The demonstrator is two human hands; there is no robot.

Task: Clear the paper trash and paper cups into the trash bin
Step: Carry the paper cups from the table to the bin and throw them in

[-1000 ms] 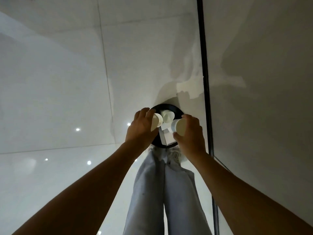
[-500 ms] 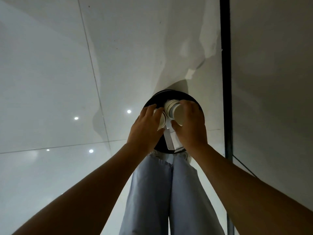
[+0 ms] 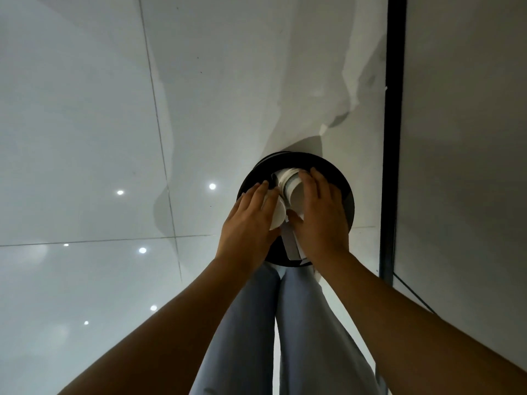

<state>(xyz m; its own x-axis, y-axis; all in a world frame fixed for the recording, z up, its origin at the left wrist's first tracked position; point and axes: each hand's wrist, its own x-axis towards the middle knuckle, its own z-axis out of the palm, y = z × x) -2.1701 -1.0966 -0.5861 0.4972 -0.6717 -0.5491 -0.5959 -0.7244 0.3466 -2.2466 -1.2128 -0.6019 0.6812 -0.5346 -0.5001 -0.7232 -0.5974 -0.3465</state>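
A round black trash bin (image 3: pixel 338 173) stands on the floor right in front of my feet. Both hands are low over its opening. My left hand (image 3: pixel 248 223) holds a white paper cup (image 3: pixel 278 215) on its side. A second white paper cup (image 3: pixel 293 191), also lying sideways, sits between the thumb and fingers of my right hand (image 3: pixel 320 215). A folded piece of white paper (image 3: pixel 291 240) hangs between the two hands over the bin's near edge. The bin's inside is mostly hidden by my hands.
The floor is glossy white tile (image 3: pixel 85 166) with ceiling lights mirrored in it. A black vertical frame (image 3: pixel 393 138) and a grey wall panel (image 3: pixel 462 166) run close along the bin's right side. My legs in light trousers (image 3: pixel 285 323) stand just behind the bin.
Both hands have gone lower and closer together over the bin with the cups, and my fingers have stretched out more. The view has shifted nearer to the bin.
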